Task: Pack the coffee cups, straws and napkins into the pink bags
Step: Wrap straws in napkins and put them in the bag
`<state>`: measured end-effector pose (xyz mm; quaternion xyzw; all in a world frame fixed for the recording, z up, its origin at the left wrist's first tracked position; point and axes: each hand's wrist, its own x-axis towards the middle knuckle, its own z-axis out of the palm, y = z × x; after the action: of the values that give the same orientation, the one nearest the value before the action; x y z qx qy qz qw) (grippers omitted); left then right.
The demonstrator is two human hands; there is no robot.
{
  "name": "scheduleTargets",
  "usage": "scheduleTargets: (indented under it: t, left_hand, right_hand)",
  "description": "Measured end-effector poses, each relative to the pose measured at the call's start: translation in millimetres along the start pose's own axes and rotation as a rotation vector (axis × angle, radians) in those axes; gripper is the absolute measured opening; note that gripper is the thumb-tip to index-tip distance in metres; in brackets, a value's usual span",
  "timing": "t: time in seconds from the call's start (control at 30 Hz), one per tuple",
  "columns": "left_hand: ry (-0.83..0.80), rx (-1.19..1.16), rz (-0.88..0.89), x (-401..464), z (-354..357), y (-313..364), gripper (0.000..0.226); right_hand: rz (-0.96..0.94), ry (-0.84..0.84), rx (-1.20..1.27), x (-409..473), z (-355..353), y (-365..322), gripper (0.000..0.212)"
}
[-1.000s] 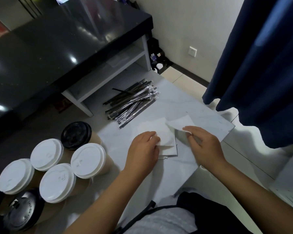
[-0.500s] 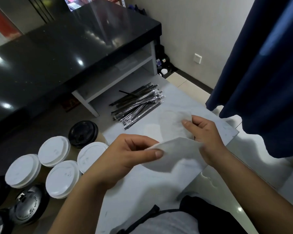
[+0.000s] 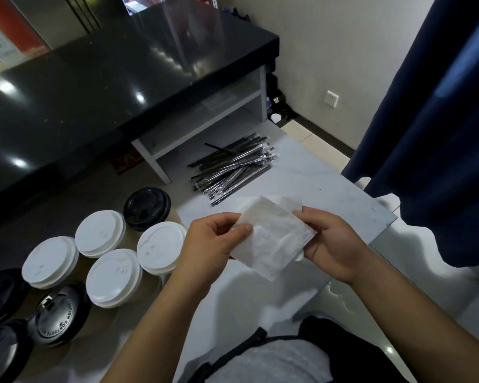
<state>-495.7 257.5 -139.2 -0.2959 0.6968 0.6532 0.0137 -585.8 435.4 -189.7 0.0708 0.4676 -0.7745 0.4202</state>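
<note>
Marble slab [image 3: 329,186] | black counter [image 3: 100,87] behind | navy curtain [image 3: 440,120] right

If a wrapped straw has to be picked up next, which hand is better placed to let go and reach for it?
Probably the right hand: the straws lie ahead on the white tabletop, slightly nearer it, with open surface between. The left hand can keep pinching the napkin.

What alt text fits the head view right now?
Both hands, left and right, hold a white napkin above a pale table. Wrapped straws lie beyond; lidded cups stand at the left. No pink bag shows.
</note>
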Motion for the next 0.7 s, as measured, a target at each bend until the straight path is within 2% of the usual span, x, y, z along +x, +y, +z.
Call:
scheduleTargets:
  t: [0.1,0.27,0.5,0.53,0.6,0.67,0.7]
  left_hand:
    - [-0.004,0.058,0.036,-1,0,-2,0.01]
    - [0.004,0.052,0.034,1,0,-5,0.008]
    - [0.015,0.038,0.073,0,0,-6,0.014]
    - [0.031,0.04,0.09,1,0,-7,0.023]
    - [0.037,0.077,0.122,6,-3,-13,0.057]
    - [-0.015,0.122,0.104,10,-5,-19,0.092]
    - [-0.061,0.123,0.077,11,-5,-21,0.101]
  right_hand:
    - [-0.002,0.025,-0.073,-1,-3,-5,0.037]
    - [-0.006,-0.024,-0.12,-7,2,-6,0.039]
    - [-0.117,0.019,-0.324,-8,5,0,0.035]
    - [-0.135,0.027,-0.331,-8,6,-1,0.036]
    - [-0.186,0.046,-0.33,-7,5,-3,0.033]
    - [-0.228,0.052,-0.33,-6,2,-7,0.03]
    - [-0.229,0.035,-0.324,-5,-1,-10,0.03]
